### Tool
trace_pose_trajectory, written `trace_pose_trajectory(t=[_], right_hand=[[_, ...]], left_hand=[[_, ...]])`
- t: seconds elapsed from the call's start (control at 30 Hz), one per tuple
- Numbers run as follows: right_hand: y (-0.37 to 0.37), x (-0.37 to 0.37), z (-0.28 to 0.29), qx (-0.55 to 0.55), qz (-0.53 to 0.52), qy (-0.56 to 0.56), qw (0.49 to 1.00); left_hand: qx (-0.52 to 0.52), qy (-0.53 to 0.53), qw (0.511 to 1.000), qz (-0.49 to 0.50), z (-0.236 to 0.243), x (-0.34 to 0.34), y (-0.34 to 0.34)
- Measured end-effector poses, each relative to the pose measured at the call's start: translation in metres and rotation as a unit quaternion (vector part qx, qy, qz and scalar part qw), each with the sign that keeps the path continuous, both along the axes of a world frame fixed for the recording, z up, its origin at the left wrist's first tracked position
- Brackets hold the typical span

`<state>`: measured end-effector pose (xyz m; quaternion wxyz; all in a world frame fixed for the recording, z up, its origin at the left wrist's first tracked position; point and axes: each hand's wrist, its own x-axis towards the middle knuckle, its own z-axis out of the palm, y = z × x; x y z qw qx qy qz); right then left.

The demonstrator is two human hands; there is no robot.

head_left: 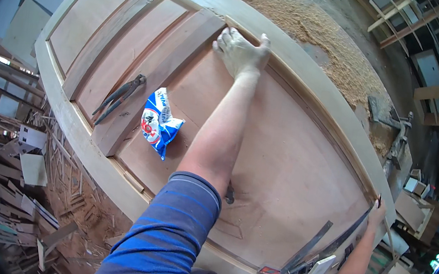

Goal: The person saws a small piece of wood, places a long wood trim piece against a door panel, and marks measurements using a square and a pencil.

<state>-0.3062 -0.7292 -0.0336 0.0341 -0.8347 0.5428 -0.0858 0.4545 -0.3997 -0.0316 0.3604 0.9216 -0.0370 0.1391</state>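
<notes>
Resting near the left end of a thin wooden strip (319, 107), the person's left hand (241, 52) has its fingers spread and clenches nothing. The right hand (376, 214) is at the right end of the door (76, 119), close by the strip's other end; its fingers are bent, but what they grasp, if anything, cannot be told.

The strip lies along the far inner edge of the door's largest panel (277, 160). Its long axis runs from hand to hand, from the door's far middle to its right end, each hand nearer its own end; any shift of the strip would seem to turn on that line. The left arm reaches right across the door, back of the hand up, thumb toward the door's right end. The right forearm slants up from the door's near right corner.

A blue and white packet (155, 123) lies left of the left forearm, on the door's largest panel, and pincers (120, 93) lie farther toward the door's left end. A metal blade (307, 248) and a pale block (317, 272) sit at the door's near right. Beyond the door's far side is sawdust (329, 46); off its near left, wood scraps (59, 188).
</notes>
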Motion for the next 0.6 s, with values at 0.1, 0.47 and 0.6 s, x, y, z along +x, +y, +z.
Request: trace_pose_trajectory(t=[0.1, 0.47, 0.6], right_hand=[[0.002, 0.005, 0.004, 0.012, -0.009, 0.016, 1.0], [0.021, 0.056, -0.007, 0.023, -0.013, -0.113, 0.993], [0.024, 0.029, 0.008, 0.002, -0.04, -0.111, 0.993]], left_hand=[[0.063, -0.02, 0.998, 0.011, -0.004, 0.002, -0.007], [-0.04, -0.332, 0.938, -0.092, -0.018, -0.027, 0.005], [-0.118, -0.184, 0.851, -0.477, -0.008, -0.249, -0.077]])
